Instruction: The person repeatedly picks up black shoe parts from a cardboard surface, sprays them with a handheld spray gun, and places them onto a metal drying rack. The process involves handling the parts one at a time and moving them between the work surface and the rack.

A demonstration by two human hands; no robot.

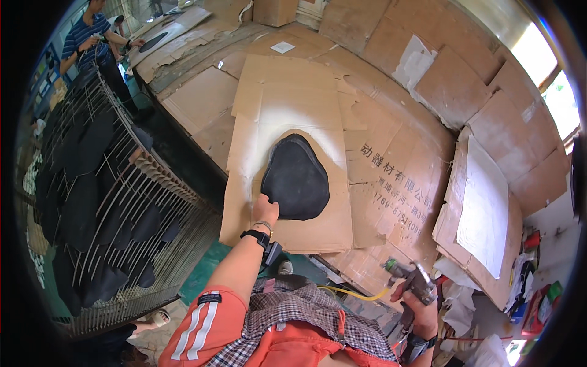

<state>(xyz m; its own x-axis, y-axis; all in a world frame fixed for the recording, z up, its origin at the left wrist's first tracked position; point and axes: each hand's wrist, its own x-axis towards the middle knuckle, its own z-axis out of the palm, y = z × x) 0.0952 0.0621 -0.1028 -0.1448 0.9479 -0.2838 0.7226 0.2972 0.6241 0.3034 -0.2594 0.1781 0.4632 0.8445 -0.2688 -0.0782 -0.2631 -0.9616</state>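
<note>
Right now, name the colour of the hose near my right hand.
Yellow; the hose shows best in the head view.

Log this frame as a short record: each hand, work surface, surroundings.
Left hand: at lower-left edge of black pad; grip unclear
Right hand: holding spray gun, yellow hose leading toward it
Surface: cardboard sheet under the pad, whitish around it
Left side: wire rack with black pieces
Background: person in striped shirt, upper left
</note>
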